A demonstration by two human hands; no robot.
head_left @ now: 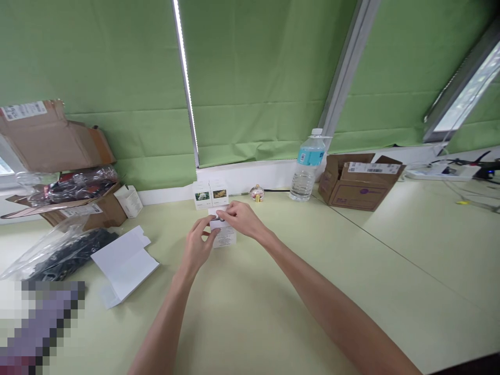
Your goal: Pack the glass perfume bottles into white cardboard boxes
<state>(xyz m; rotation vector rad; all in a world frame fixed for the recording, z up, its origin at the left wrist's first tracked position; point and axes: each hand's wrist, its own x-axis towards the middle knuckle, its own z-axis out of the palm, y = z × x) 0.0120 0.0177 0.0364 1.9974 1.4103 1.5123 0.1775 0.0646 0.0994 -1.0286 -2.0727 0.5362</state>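
Note:
A small white box [225, 238] with fine printed text on its near face stands on the table, a dark picture near its top. My left hand [198, 244] grips its left side, thumb and fingers bent around it. From above and the right, my right hand [242, 217] has its fingers closed at the box's top, covering part of it. Just behind are two white boxes with flower pictures, one white-flowered [202, 197] and one yellow-flowered [220, 195]. A small round glass ornament [257, 193] with a gold piece sits to the right of them.
Unfolded white card [125, 263] and a clear bag of dark items [74, 252] lie left, near opened cardboard boxes [89, 213] and another white box [128, 201]. A water bottle [303, 174] and an open brown carton [357, 187] stand right. Green blinds hang behind.

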